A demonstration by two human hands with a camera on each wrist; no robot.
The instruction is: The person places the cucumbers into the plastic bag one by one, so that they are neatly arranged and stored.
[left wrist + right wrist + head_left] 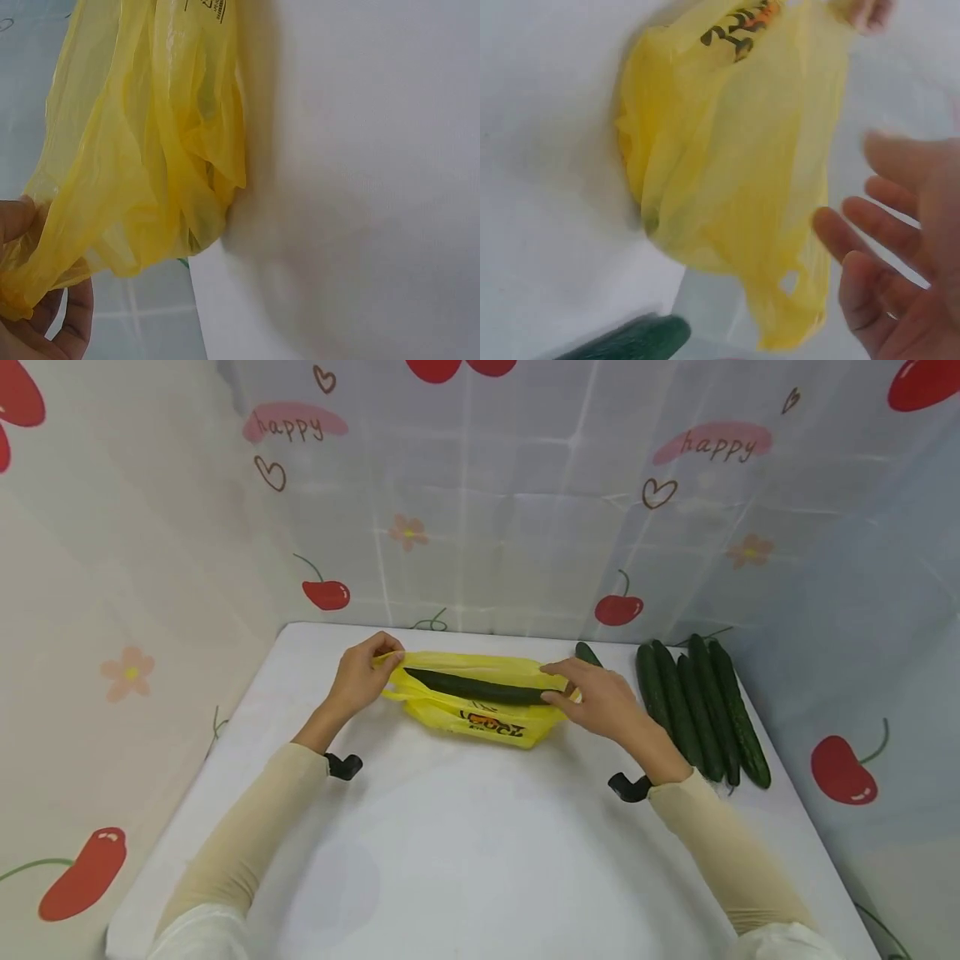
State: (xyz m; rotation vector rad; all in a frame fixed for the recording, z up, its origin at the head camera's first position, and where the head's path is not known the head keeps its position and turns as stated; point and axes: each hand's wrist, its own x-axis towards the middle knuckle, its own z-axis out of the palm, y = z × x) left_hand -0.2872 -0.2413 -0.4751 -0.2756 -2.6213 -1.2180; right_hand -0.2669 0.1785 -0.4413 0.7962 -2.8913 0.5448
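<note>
A yellow plastic bag (487, 727) with dark printed lettering sits near the far side of the table, its mouth held wide. Across that mouth lies a long dark green cucumber (480, 687). My left hand (365, 672) pinches the bag's left edge between thumb and fingers; in the left wrist view the plastic (127, 150) stretches up from that grip. At the bag's right side is my right hand (596, 693), overlapping the cucumber's right end in the head view. The right wrist view shows its fingers (885, 225) spread and loosely bent beside the bag, with nothing between them.
Several cucumbers (701, 710) lie side by side at the right of the white table (465, 860). One more cucumber (587, 653) shows partly behind my right hand. A printed curtain (510, 527) hangs behind the table and along both sides.
</note>
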